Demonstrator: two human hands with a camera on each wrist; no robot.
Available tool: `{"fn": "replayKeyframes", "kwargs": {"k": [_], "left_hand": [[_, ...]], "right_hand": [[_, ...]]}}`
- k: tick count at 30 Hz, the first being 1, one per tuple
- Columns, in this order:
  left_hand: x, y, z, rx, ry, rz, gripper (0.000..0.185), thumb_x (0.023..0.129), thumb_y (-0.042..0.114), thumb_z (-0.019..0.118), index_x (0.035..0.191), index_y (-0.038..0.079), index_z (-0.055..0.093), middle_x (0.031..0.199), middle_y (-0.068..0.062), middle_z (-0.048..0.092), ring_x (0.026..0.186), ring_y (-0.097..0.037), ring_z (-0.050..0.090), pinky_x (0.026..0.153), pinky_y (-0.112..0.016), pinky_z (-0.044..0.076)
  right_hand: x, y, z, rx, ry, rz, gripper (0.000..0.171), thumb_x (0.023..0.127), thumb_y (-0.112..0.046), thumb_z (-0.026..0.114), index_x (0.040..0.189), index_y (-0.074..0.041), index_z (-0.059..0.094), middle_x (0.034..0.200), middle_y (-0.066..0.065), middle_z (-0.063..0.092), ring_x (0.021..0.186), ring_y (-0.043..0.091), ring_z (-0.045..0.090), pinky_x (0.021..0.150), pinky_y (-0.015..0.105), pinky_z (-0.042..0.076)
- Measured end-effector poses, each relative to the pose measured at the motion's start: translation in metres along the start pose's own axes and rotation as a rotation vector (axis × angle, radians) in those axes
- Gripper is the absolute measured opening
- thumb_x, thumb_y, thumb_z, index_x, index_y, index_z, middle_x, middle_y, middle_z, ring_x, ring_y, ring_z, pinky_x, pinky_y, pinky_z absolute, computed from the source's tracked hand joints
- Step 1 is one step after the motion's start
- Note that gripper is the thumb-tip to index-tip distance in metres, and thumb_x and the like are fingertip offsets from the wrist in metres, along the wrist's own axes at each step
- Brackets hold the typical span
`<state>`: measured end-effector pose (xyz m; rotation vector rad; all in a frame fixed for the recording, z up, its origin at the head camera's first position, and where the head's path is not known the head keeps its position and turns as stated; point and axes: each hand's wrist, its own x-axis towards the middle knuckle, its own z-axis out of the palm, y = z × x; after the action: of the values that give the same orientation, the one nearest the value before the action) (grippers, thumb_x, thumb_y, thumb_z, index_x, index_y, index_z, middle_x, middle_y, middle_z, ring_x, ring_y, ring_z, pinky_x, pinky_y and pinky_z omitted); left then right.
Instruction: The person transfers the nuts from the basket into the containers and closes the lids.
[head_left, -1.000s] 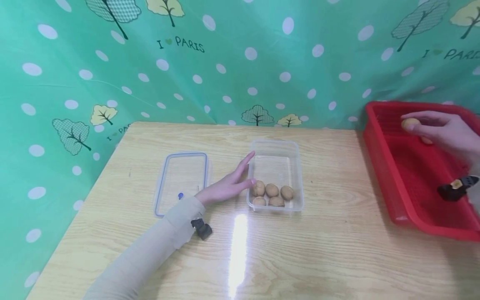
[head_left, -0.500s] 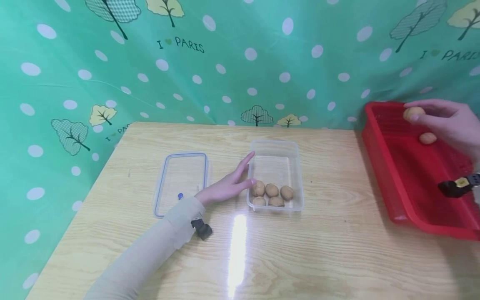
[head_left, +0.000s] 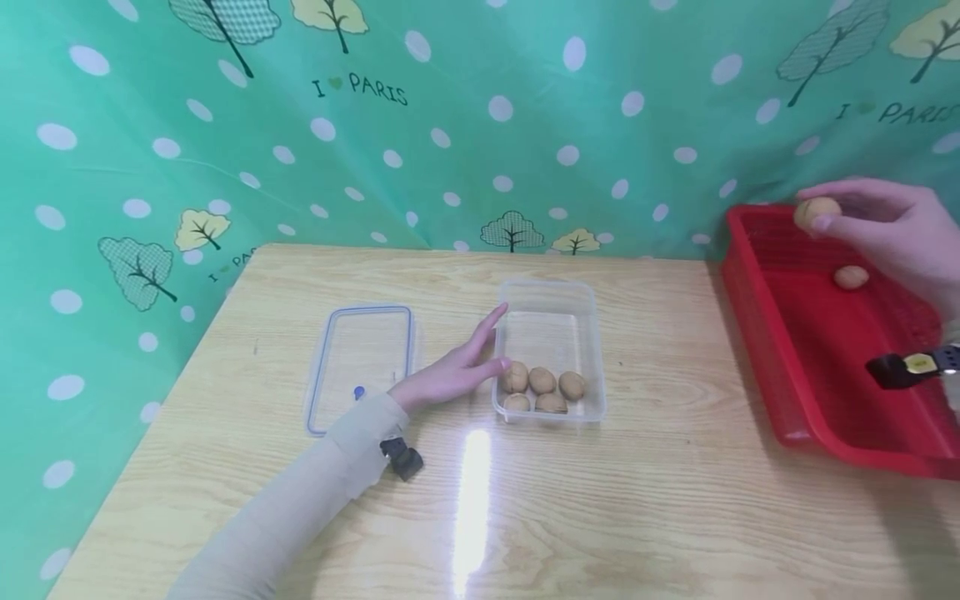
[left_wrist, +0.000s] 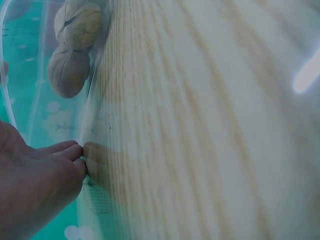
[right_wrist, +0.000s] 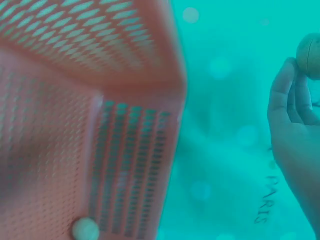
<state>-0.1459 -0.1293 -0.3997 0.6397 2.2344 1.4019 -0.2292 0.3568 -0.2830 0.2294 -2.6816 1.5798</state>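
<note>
1. Since a second ago, the right hand [head_left: 896,229] has risen from inside the red basket [head_left: 757,317] to above its far rim, carrying a walnut [head_left: 816,212] with it; the left hand [head_left: 450,371] and everything on the table have stayed put.

2. That walnut is pinched between the thumb and fingertips of the right hand, held in the air over the basket's back corner — the right wrist view shows it at the fingertips [right_wrist: 287,82] with the mesh wall of the basket below.

3. One more walnut [head_left: 851,277] lies loose on the basket floor, well apart from the lifted one.

4. The left hand lies flat on the wooden table [head_left: 675,500], its fingers straight and relaxed, touching the left wall of the clear container [head_left: 551,292]; it steadies the box rather than gripping it.

5. Five walnuts [head_left: 543,389] sit bunched at the near end of the container, and its far end is bare. The blue-rimmed lid [head_left: 360,367] rests flat just left of the hand.

6. Judged from this, the step in hand is the carry — a nut picked out of the basket and on its way to the box. The next move calls for a sweep left across the table and a low release into the container's free far end, clear of the left hand's fingers.
</note>
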Motion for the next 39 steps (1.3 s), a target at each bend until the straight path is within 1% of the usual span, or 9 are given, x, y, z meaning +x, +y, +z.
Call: {"fn": "replayKeyframes", "kwargs": {"k": [3, 6, 11, 14, 20, 22, 25, 29, 39], "left_hand": [[0.007, -0.014, 0.001, 0.006, 0.004, 0.000, 0.078, 0.102, 0.026, 0.048, 0.156, 0.021, -0.008, 0.159, -0.012, -0.004, 0.144, -0.032, 0.012, 0.114, -0.049, 0.015], [0.013, -0.028, 0.003, 0.017, 0.009, 0.008, 0.078, 0.102, 0.030, 0.048, 0.155, 0.026, -0.010, 0.160, -0.008, -0.004, 0.144, -0.030, 0.012, 0.114, -0.049, 0.015], [0.015, -0.033, 0.003, 0.025, 0.020, 0.019, 0.078, 0.101, 0.034, 0.048, 0.155, 0.033, -0.009, 0.160, -0.004, -0.003, 0.144, -0.028, 0.014, 0.114, -0.050, 0.017], [0.014, -0.032, 0.003, 0.025, 0.020, 0.021, 0.078, 0.101, 0.035, 0.048, 0.154, 0.036, -0.009, 0.160, -0.003, -0.003, 0.144, -0.026, 0.014, 0.114, -0.049, 0.017], [0.012, -0.031, 0.003, 0.027, 0.019, 0.017, 0.078, 0.101, 0.036, 0.048, 0.154, 0.038, -0.009, 0.160, -0.002, -0.005, 0.144, -0.026, 0.014, 0.114, -0.047, 0.017], [0.012, -0.031, 0.003, 0.023, 0.020, 0.016, 0.078, 0.101, 0.036, 0.048, 0.154, 0.037, -0.009, 0.161, -0.003, -0.004, 0.144, -0.027, 0.014, 0.114, -0.047, 0.018], [0.012, -0.031, 0.004, 0.019, 0.022, 0.019, 0.078, 0.101, 0.036, 0.048, 0.154, 0.036, -0.009, 0.160, -0.005, -0.003, 0.144, -0.027, 0.014, 0.114, -0.048, 0.017], [0.012, -0.032, 0.004, 0.021, 0.019, 0.026, 0.078, 0.101, 0.035, 0.048, 0.154, 0.034, -0.009, 0.160, -0.004, -0.004, 0.144, -0.028, 0.014, 0.114, -0.050, 0.017], [0.012, -0.031, 0.004, 0.030, 0.023, 0.015, 0.078, 0.101, 0.037, 0.048, 0.154, 0.037, -0.009, 0.160, -0.001, -0.005, 0.144, -0.027, 0.014, 0.114, -0.047, 0.019]], "right_hand": [[0.000, -0.005, 0.003, 0.007, 0.013, -0.087, 0.040, 0.093, -0.003, 0.062, 0.133, -0.008, 0.059, 0.113, -0.005, 0.063, 0.093, 0.004, 0.055, 0.069, 0.010, 0.049], [-0.002, -0.013, 0.006, 0.016, -0.008, -0.090, 0.041, 0.093, -0.002, 0.062, 0.133, -0.008, 0.059, 0.112, -0.006, 0.064, 0.094, 0.004, 0.055, 0.068, 0.010, 0.049], [-0.006, -0.028, 0.015, -0.031, -0.069, 0.025, 0.042, 0.092, -0.009, 0.066, 0.133, -0.017, 0.060, 0.106, -0.015, 0.067, 0.084, 0.002, 0.056, 0.043, 0.023, 0.048], [-0.007, -0.037, 0.020, -0.073, -0.102, 0.110, 0.043, 0.093, -0.017, 0.067, 0.135, -0.021, 0.058, 0.104, -0.017, 0.067, 0.077, 0.004, 0.058, 0.036, 0.030, 0.043], [-0.007, -0.052, 0.033, -0.160, -0.176, 0.178, 0.045, 0.093, -0.029, 0.066, 0.137, -0.026, 0.055, 0.102, -0.014, 0.068, 0.075, 0.011, 0.063, 0.046, 0.034, 0.052], [-0.006, -0.055, 0.038, -0.153, -0.206, 0.160, 0.045, 0.094, -0.027, 0.065, 0.137, -0.024, 0.055, 0.103, -0.011, 0.067, 0.077, 0.013, 0.064, 0.049, 0.035, 0.054], [-0.005, -0.055, 0.047, -0.147, -0.232, 0.085, 0.043, 0.095, -0.020, 0.064, 0.136, -0.020, 0.056, 0.109, -0.011, 0.066, 0.088, 0.009, 0.062, 0.062, 0.024, 0.056], [-0.004, -0.054, 0.056, -0.160, -0.262, -0.004, 0.039, 0.095, -0.015, 0.063, 0.134, -0.015, 0.058, 0.114, -0.009, 0.065, 0.100, 0.006, 0.057, 0.076, 0.011, 0.047], [-0.009, -0.057, 0.082, -0.193, -0.329, -0.016, 0.038, 0.095, -0.022, 0.064, 0.131, -0.013, 0.060, 0.118, 0.001, 0.061, 0.102, 0.015, 0.056, 0.080, 0.015, 0.047]]}}
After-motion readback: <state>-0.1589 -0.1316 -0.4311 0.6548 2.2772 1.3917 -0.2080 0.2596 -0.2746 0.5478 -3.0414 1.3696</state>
